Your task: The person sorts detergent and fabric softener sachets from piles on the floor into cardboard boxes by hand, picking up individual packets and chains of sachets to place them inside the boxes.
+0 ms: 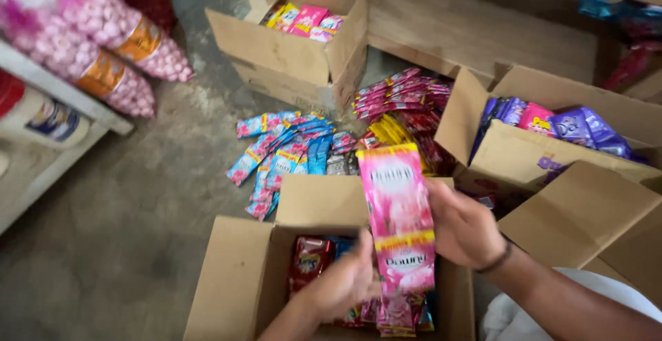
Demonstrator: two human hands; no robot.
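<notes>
Two net bags (103, 44) of pale, round bulbs hang off a white shelf (62, 89) at the far left, above the bare concrete floor (138, 231). Next along the floor, toward its middle, lies a fan of blue sachets (286, 151), touching one another, and behind them stands an open carton (296, 55) with a few pink and yellow packets showing inside.

At the near edge of the floor sits the box (234, 279), flaps open, with red and blue sachets packed in it. The left hand (341, 282) is down in this box, fingers curled shut on the lower part of the pink strip (400, 231). That strip of joined sachets stands nearly upright over the box, its bottom end dipping among the packets. The right hand (465, 227) closes on the strip's right edge about midway up, thumb in front; a dark band rings the wrist.

Judging by its look, the strip is light, thin and floppy, with a glossy film that could slide in the fingers; it would likely fold at the seams between sachets. Holding it flat at two places, as both hands do, seems the steady way.

Behind the strip are heaps of red sachets (403, 96), then an open carton of purple packets (579, 127) at the right edge.
</notes>
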